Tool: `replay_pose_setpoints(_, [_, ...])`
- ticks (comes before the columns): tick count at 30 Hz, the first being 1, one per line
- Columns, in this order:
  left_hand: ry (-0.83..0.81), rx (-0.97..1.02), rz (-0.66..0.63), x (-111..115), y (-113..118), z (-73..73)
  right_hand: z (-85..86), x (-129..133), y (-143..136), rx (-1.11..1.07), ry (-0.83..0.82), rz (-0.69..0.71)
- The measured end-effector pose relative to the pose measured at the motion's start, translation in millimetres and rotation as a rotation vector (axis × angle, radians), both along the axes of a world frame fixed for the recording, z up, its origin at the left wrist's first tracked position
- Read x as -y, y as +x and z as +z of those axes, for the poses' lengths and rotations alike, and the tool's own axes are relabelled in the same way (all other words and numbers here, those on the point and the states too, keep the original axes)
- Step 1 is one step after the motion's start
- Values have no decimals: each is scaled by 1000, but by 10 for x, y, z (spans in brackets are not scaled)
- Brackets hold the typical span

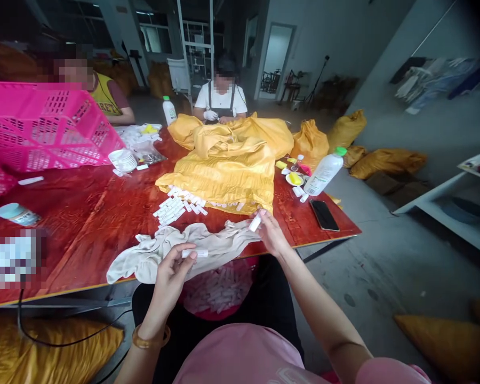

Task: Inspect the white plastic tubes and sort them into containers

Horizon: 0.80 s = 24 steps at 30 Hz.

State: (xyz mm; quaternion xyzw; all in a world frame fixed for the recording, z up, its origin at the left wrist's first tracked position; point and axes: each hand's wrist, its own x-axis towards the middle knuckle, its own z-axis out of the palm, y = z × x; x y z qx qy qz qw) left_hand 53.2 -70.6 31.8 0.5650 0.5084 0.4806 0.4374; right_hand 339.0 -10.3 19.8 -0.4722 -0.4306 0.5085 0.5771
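Between the thumb and fingers of my left hand point(176, 269) is a small white tube point(196, 254), held roughly level above a pale grey cloth point(144, 261). My right hand point(270, 232) pinches a second white tube point(255, 223), tilted, at the cloth's right end. Just beyond the cloth, a pile of similar white tubes point(172, 210) lies at the mouth of a yellow woven sack point(228, 176). Below the table edge, on my lap, many more tubes lie in a pink container point(218, 288); the cloth and my left hand hide part of it.
Pink crates point(52, 125) stand at the left. A white bottle with green cap point(324, 173), a phone point(324, 215) and a small dish with a yellow sponge point(294, 179) are at the right. Two people sit across the red table point(84, 213). Yellow sacks point(388, 162) lie on the floor.
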Motion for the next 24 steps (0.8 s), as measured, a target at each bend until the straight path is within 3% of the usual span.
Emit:
replay_pose_setpoints(2, [0,-25,16,57,50,53,17,223,-248,-135,-108,239])
replay_pose_setpoints(4, [19,-71,44,108,96,122,32,445,-464,-124,-168,444])
replay_pose_setpoints(7, [98,-179,36,173,150,218,47,665,-641,54,-93,582])
replay_pose_setpoints(13, [335,-437,-153,286,160,265,61,751,-641,376,132,607])
replay_pose_setpoints(18, [161,-347,-238,315,196,126,80,811,-687,728,326,468])
replay_pose_setpoints(21, [121,-327,-212,297,170,58,73,811,-704,636,283,538])
replay_pose_setpoints(24, [155,-317,-144,255,80,53,62,791,-686,424,149,716])
